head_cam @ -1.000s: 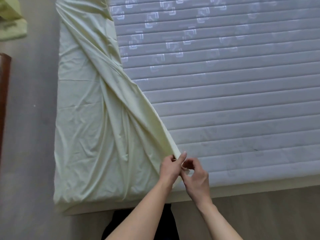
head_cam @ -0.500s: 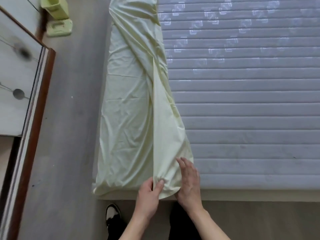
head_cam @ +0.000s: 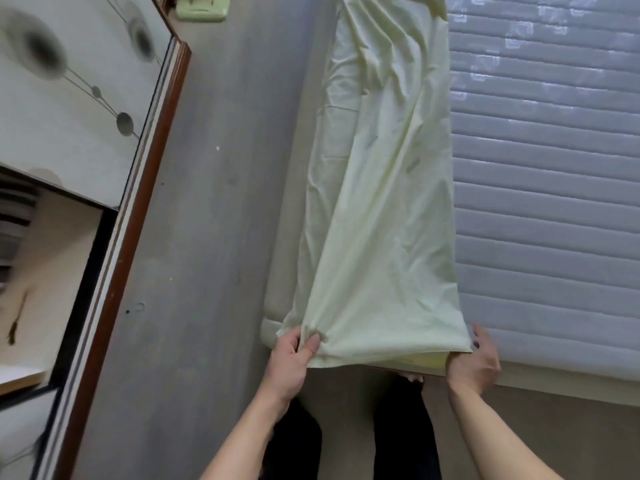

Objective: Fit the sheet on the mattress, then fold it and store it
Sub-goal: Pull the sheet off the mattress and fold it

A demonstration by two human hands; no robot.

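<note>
The left hand (head_cam: 294, 358) pinches the near edge of the pale yellow cotton sheet (head_cam: 381, 237). The right hand (head_cam: 476, 362) holds its other corner over the grey quilted mattress (head_cam: 554, 202).

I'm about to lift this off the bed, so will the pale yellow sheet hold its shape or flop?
The pale yellow cotton-like sheet will probably flop: it creases and bunches where the left hand pinches it. It likely sags between that hand and the right hand.

Bare forearms, no sleeves in view; legs in seemingly black trousers (head_cam: 403, 441).
</note>
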